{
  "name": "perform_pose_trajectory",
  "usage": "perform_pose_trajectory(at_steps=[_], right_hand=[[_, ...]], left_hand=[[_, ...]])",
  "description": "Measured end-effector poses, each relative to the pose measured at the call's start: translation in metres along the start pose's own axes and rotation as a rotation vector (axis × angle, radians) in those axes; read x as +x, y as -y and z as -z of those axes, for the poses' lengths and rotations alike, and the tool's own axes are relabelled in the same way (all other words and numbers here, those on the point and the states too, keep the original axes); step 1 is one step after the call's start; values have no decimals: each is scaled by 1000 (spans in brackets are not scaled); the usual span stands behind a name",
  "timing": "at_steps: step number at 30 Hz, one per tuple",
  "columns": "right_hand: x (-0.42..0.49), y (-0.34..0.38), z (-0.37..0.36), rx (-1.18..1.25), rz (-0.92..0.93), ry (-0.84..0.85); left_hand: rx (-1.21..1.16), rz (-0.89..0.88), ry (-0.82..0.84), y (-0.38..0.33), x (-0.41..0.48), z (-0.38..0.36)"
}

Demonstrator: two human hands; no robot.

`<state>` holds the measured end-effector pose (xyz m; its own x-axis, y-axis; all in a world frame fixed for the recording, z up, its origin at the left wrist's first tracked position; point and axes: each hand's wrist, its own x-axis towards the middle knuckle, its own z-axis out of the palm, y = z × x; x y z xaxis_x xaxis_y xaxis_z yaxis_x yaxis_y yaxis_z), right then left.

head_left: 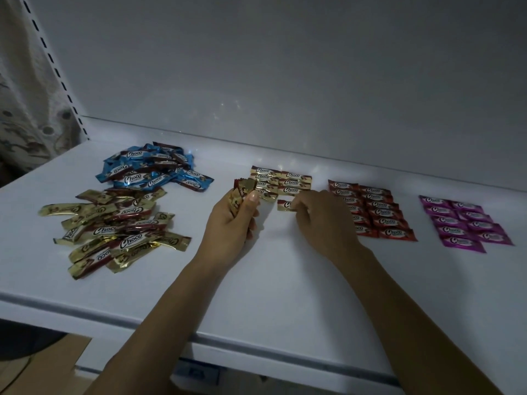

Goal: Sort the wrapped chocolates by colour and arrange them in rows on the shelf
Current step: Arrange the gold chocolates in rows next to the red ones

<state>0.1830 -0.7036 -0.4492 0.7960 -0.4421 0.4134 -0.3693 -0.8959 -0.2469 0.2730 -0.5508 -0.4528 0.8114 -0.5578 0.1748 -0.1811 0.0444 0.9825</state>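
On the white shelf (271, 280) lie wrapped chocolates in groups. A loose blue pile (154, 171) sits at the back left, and a loose gold pile (114, 232) lies in front of it. Gold chocolates in two short rows (281, 181) lie at the middle, red rows (376, 209) to their right, and pink rows (467, 223) at the far right. My left hand (231, 223) grips a small bunch of gold chocolates (242, 192). My right hand (322, 220) pinches one gold chocolate (285, 205) that lies on the shelf just below the gold rows.
The shelf's grey back panel (285, 81) rises right behind the rows. A slotted upright (54, 67) stands at the left with patterned cloth (25, 109) beyond it. The shelf's front edge (256, 346) runs under my forearms, with cardboard (42, 366) below.
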Motion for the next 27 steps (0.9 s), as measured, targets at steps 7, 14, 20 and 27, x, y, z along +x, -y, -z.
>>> perform_pose_trajectory(at_steps=[7, 14, 20, 27], right_hand=[[-3, 3, -4, -85, 24, 98], [-3, 2, -7, -63, 13, 89], [-4, 1, -8, -59, 13, 79], [2, 16, -2, 250, -70, -21]], left_hand=[[-55, 45, -34, -5, -1, -2], [-128, 76, -78, -6, 0, 0], [-130, 90, -66, -7, -1, 1], [-173, 87, -40, -9, -1, 0]])
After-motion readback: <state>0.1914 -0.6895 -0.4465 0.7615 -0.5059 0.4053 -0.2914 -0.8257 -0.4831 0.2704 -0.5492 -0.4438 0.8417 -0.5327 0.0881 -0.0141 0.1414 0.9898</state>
